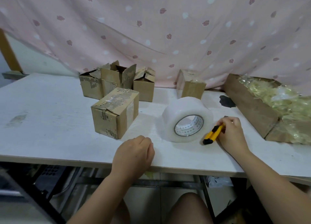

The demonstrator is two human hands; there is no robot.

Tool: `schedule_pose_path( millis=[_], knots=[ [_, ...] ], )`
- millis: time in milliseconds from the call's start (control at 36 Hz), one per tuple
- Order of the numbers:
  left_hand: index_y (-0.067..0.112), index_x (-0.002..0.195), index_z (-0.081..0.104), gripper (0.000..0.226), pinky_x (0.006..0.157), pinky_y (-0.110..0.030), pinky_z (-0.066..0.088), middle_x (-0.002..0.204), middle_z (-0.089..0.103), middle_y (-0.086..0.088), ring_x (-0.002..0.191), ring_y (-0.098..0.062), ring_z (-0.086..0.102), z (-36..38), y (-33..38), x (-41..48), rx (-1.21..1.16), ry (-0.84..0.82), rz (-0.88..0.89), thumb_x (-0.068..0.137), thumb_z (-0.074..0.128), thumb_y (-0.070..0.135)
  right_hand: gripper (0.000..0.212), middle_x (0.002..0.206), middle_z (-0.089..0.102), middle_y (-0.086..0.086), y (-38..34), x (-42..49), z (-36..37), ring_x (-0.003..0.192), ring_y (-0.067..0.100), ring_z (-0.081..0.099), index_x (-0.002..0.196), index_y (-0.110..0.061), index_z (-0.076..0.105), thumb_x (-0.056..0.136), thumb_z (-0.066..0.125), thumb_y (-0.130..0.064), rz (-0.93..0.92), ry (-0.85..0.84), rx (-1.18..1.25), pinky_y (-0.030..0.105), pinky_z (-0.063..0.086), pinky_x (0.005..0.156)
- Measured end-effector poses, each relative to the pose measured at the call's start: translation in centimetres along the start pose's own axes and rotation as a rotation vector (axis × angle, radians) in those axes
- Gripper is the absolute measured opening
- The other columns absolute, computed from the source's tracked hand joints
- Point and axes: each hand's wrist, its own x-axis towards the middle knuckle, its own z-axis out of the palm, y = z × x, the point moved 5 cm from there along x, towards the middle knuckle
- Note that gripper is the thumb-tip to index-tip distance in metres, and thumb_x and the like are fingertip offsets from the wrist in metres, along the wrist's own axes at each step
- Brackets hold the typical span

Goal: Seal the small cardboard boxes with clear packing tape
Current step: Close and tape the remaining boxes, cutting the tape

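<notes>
A white tabletop (pixel 50 116), scuffed and stained, fills the middle of the frame, with a pink leaf-print curtain (pixel 151 30) hanging behind it. The table's front edge crosses the lower part of the frame, and bare surface lies open at the left.

Open small cardboard boxes (pixel 117 79) cluster at upper centre, and another box (pixel 191 85) stands to their right. A taped box (pixel 114 112) sits closer, left of a large roll of clear packing tape (pixel 185 119) lying on its side.

The right hand (pixel 232 134) grips a yellow utility knife (pixel 213 133) just right of the roll. The left hand (pixel 134 153) rests at the front edge, fingers loosely curled and holding nothing, near the taped box but apart from it.

A long cardboard tray (pixel 249 104) of crumpled clear film occupies the right.
</notes>
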Motion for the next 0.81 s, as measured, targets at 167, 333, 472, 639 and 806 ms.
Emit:
schedule_pose_path(
  millis=[167, 333, 472, 639, 806],
  knots=[
    [0.004, 0.082, 0.070, 0.020, 0.060, -0.037, 0.052, 0.081, 0.069, -0.010, 0.070, -0.026, 0.063, -2.6, -0.3, 0.9, 0.019, 0.272, 0.058, 0.085, 0.051, 0.010, 0.015, 0.100, 0.050, -0.003, 0.8, 0.4, 0.0, 0.067, -0.001, 0.053, 0.107, -0.005, 0.051, 0.092, 0.053, -0.009, 0.064, 0.042, 0.014, 0.016, 0.041, 0.060],
    [0.004, 0.106, 0.069, 0.022, 0.101, -0.049, 0.034, 0.119, 0.065, -0.015, 0.111, -0.035, 0.059, -5.3, -3.0, 4.5, 0.265, 0.331, -0.127, 0.085, 0.064, 0.009, 0.004, 0.098, 0.045, 0.000, 1.0, 0.4, 0.5, 0.078, 0.016, 0.049, 0.093, -0.009, 0.054, 0.091, 0.053, -0.012, 0.047, -0.012, -0.022, 0.028, 0.039, 0.067],
    [0.010, 0.148, 0.035, 0.058, 0.118, -0.044, 0.003, 0.155, 0.033, -0.007, 0.146, -0.024, 0.020, -3.9, -6.2, 6.3, 0.387, -0.076, -0.362, 0.101, 0.029, 0.044, 0.019, 0.105, 0.042, 0.000, 0.5, 0.2, 0.8, 0.089, 0.017, 0.043, 0.097, -0.013, 0.062, 0.090, 0.049, 0.000, -0.032, -0.088, -0.122, 0.022, 0.030, 0.073],
    [0.005, 0.140, 0.045, 0.056, 0.111, -0.042, 0.027, 0.142, 0.049, -0.013, 0.133, -0.029, 0.041, -3.9, -6.8, 6.1, 0.416, -0.108, -0.360, 0.097, 0.034, 0.040, 0.032, 0.101, 0.050, 0.005, 0.2, 0.0, 0.4, 0.088, 0.022, 0.050, 0.103, -0.011, 0.067, 0.088, 0.046, 0.008, -0.048, -0.100, -0.238, 0.025, 0.033, 0.075],
    [0.015, 0.126, 0.056, 0.050, 0.095, -0.039, 0.040, 0.128, 0.058, -0.002, 0.116, -0.022, 0.052, -4.7, -7.0, 6.6, 0.437, -0.163, -0.306, 0.093, 0.038, 0.049, 0.029, 0.106, 0.061, 0.013, -0.1, 0.0, 0.2, 0.096, 0.028, 0.056, 0.106, -0.011, 0.067, 0.096, 0.043, 0.001, -0.026, -0.104, -0.228, 0.029, 0.039, 0.079]
  ],
)
